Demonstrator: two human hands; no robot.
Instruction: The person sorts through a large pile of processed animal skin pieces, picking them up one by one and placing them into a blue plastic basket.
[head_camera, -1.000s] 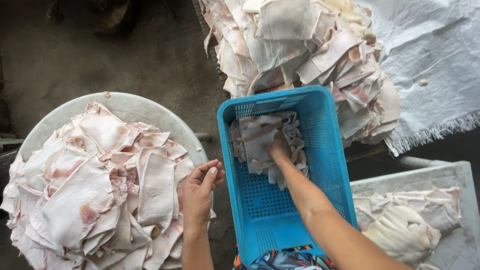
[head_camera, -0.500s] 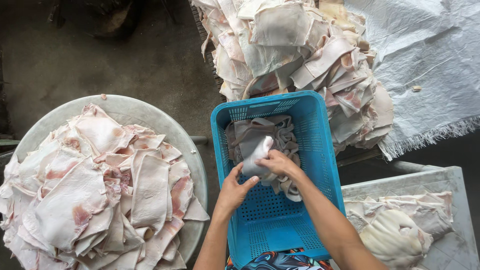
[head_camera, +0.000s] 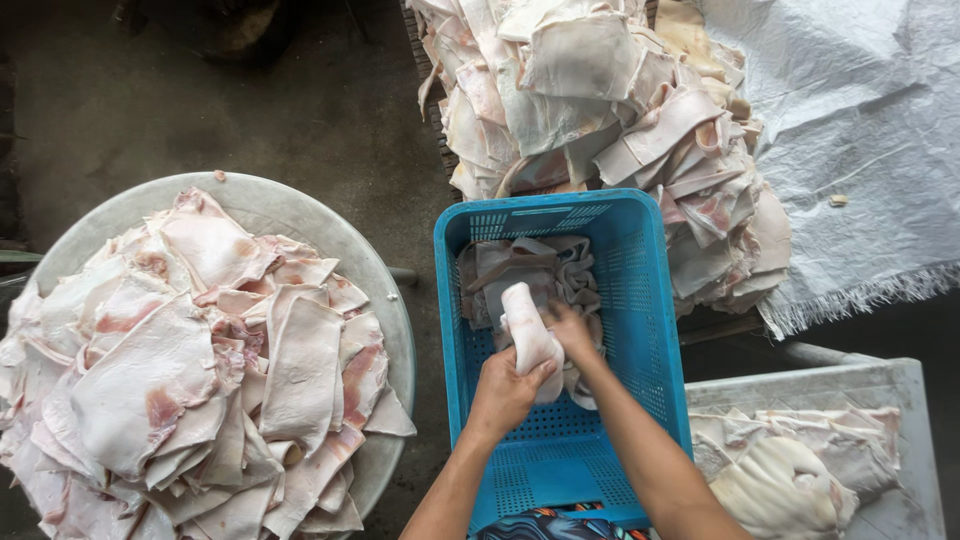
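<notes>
My left hand has its fingers curled around the lower end of a pale folded strip of skin, gripping it from below. My right hand closes on the same strip from its right side, fingers pressed against it, so the strip stands nearly upright between my two hands, its rounded top poking up just above them. Both hands and the strip sit inside the blue plastic crate, roughly at its middle.

Just behind the strip, toward the crate's far wall, lies a small heap of greyish-white pieces, touching the strip's back. The near part of the crate floor shows bare perforated plastic under my forearms.

Beyond the crate's far rim rises a big pile of skin slabs, cream and pink, spilling to the crate's right as well. That pile rests partly on a white woven sheet stretching off to the crate's right. Left of the crate, well apart, stands a round grey basin heaped with flat pinkish-white cuts. At the crate's near right is a pale tray holding a few more folded pieces. Dark wet floor shows between basin and crate.
</notes>
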